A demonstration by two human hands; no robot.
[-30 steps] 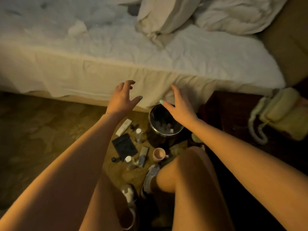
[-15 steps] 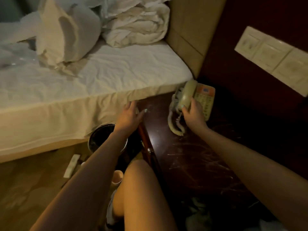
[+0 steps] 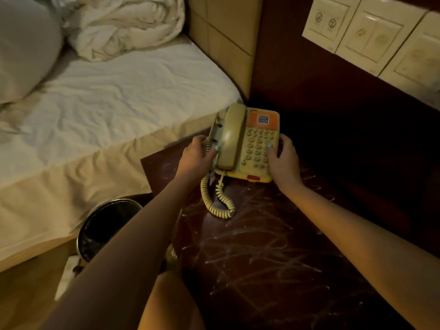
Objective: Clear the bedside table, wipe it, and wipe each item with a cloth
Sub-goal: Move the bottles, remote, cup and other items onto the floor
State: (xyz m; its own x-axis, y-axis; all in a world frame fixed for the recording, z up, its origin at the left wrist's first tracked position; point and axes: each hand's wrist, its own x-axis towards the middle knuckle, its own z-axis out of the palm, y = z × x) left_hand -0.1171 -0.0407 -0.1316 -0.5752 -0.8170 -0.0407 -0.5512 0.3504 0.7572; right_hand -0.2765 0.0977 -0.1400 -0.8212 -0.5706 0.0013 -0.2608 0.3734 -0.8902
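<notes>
A cream desk telephone [image 3: 247, 144] with an orange label and a coiled cord [image 3: 215, 201] stands at the far left of the dark wooden bedside table [image 3: 273, 263]. My left hand [image 3: 195, 158] grips the phone's left side by the handset. On the phone's right edge my right hand [image 3: 283, 160] holds on, thumb over the keypad. White dusty streaks cover the tabletop. No cloth is in view.
A round metal bin [image 3: 107, 229] stands on the floor between the bed [image 3: 100, 110] and the table. A padded headboard [image 3: 226, 44] and a wall panel of switches [image 3: 381, 32] rise behind the table. My bare knee shows at the bottom.
The view swung right from the floor items to the table. My right hand reached the phone first; now my left hand has come off the table corner onto the phone's left side.
</notes>
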